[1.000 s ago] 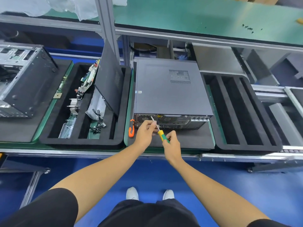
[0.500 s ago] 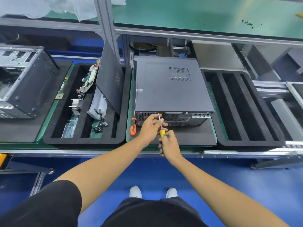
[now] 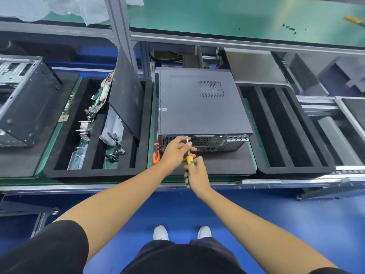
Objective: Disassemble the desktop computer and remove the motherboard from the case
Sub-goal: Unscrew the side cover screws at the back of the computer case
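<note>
Both my bare arms reach forward, the forearms converging. My left hand (image 3: 176, 150) sits ahead of and just left of the right, fingers pinched on the shaft of a screwdriver (image 3: 188, 154). My right hand (image 3: 196, 173) is closed in a fist around its handle, knuckles up, directly behind the left hand.

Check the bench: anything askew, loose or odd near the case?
Nothing damaged. Two things stand out: a black panel leans tilted in the left foam tray rather than lying flat, and small dark bits, probably screws, lie scattered on the green shelf.
</note>
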Available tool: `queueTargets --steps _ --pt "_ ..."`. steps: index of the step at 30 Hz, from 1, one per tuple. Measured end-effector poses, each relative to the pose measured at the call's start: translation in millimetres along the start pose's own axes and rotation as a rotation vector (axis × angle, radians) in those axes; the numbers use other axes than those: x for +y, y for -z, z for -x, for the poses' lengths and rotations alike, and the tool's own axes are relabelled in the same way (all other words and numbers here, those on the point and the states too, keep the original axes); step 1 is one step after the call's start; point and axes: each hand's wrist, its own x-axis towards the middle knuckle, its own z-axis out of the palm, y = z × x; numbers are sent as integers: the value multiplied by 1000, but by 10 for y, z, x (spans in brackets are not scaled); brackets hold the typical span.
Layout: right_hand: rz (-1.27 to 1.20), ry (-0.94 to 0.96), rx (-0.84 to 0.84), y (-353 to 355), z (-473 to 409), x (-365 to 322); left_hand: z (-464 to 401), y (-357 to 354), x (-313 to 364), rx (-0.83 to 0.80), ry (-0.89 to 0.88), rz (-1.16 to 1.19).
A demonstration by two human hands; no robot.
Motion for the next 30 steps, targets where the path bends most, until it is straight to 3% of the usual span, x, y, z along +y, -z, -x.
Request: queueTargets --steps 3,7,11,20,24,30 --pt "-67 -38 -4 -7 9 -25 -29 10 9 3 7 -3" --pt "-366 -228 -128 27 67 -32 -71 18 7 8 26 -2" --pt "-408 -316 -244 82 73 -8 -78 9 -13 15 36 40" --pt "-213 -218 -59 -38 68 -114 -48 -7 -15 24 103 154" --pt "-148 -157 66 -75 75 -84 -69 -6 2 132 121 27" --pt "-117 -127 84 -91 62 -69 -98 -42 65 184 135 52"
